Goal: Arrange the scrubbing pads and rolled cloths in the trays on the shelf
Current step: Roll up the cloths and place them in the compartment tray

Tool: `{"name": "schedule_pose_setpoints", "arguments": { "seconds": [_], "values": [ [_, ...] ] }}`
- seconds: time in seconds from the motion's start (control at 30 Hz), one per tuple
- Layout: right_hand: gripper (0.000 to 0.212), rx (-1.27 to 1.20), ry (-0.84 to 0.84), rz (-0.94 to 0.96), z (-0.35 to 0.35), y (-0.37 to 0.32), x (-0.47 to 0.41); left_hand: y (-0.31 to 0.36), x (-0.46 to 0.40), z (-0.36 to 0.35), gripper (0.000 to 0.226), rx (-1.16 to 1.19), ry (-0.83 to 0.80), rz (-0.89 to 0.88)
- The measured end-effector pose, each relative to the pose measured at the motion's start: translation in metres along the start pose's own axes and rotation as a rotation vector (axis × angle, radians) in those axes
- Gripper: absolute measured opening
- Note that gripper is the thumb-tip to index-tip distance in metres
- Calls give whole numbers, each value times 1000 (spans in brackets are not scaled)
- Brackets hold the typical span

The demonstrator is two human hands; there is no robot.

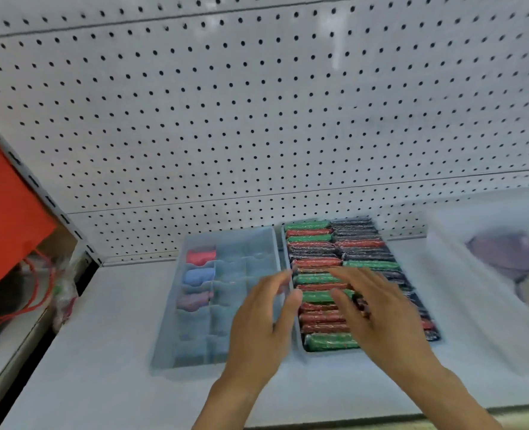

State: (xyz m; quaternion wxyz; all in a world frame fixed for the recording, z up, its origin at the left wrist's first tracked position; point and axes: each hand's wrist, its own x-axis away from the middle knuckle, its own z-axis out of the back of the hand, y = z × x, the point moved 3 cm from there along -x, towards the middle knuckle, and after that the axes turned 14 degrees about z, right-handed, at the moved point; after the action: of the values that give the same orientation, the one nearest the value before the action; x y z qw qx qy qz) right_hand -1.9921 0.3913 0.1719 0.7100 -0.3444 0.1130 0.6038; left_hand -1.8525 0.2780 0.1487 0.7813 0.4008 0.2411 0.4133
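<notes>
A: Nearest to us are the two forearms. The left hand point(264, 318) is spread, its fingers straight and apart and holding nothing, over the near right corner of the divided tray point(167, 342). The right hand point(370, 308) is spread too, fingers loose, low over the scrubbing pads point(319, 279); the blur hides whether the fingertips touch them.

B: Which step would you call it?

A: Squaring up the pads, I'd judge. Neither hand carries anything, and both sit at the seam where the two trays meet.

B: And next?

A: Probably a flat press along the rows to level them, or a reach out to the right for more cloths. It wants a light touch, since the pads stand on edge, packed tight.

B: What holds what?

A: Largest first: the shelf point(102, 352) under both hands. Beyond the right hand, a pale bin point(443, 274) holds soft purple and cream things, too blurred to name. Under the right hand, the pad tray point(300, 344) is full with two rows of green, red and dark pads. Left of the left hand, the divided tray is mostly bare, with three rolled cloths point(198, 276), red, blue and pinkish, in its far-left cells.
</notes>
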Motion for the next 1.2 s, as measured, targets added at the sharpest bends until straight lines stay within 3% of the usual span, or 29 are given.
{"name": "schedule_pose_setpoints", "arguments": {
  "seconds": [0.33,0.47,0.63,0.8,0.87,0.97,1.07,1.13,1.2],
  "values": [
    [31,105,201,-228,128,130,63,132,-5,-153,40,95,-233,-129],
    [13,112,62,-303,144,187,75,163,-15,-207,34,77,-249,-176],
    [19,150,-425,-444,151,257,63,169,-38,-259,31,-96,-271,-205],
    [19,185,-668,-433,120,312,29,164,-37,-276,38,-303,-436,-271],
    [9,184,-713,-375,97,326,20,166,-37,-276,39,-298,-438,-273],
    [27,152,-704,-389,76,334,21,166,-38,-275,39,-292,-422,-272],
    [24,170,-674,-273,67,331,21,164,-39,-276,40,-279,-415,-263],
    [11,101,-656,-322,68,328,22,164,-39,-276,42,-262,-424,-258],
    [15,-1,-555,-421,78,328,21,163,-37,-272,46,-175,-436,-235]
  ]
}}
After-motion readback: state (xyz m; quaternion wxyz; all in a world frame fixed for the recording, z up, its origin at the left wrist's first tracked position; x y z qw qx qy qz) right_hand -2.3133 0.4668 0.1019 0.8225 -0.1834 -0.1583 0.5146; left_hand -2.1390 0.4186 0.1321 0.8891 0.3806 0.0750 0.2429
